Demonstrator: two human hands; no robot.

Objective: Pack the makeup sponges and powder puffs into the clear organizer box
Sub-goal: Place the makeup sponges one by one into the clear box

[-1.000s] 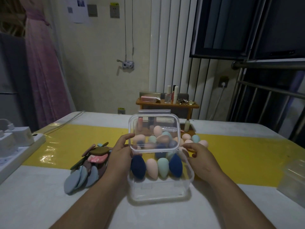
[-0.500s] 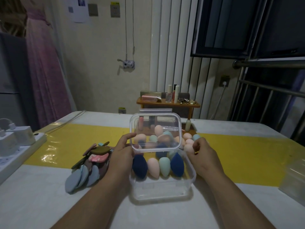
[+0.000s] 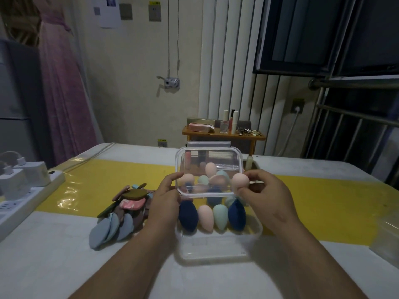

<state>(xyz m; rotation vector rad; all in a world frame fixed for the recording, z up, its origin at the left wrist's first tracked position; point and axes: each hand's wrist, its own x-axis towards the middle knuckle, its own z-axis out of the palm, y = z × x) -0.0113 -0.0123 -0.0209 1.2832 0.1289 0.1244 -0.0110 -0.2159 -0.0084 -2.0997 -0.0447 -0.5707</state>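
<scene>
I see the box (image 3: pixel 218 247) in the middle of the tabletop (image 3: pixel 64 266), its lid (image 3: pixel 194 160) standing up at the back. A row of sponges (image 3: pixel 212 216) lies inside. More sponges (image 3: pixel 210 168) sit behind the lid. The pile of puffs (image 3: pixel 121 212) is just left of the box, and the power strip (image 3: pixel 21 197) is far left. My left hand (image 3: pixel 164 201) holds the lid's left edge. My right hand (image 3: pixel 267 199) pinches a single sponge (image 3: pixel 240 181) at its right edge.

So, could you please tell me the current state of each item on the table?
organizer box: open, partly filled
lid: raised, gripped by left hand
pink sponge: pinched by right hand
four sponges: side by side in organizer box
powder puffs: piled on table, unpacked
</scene>
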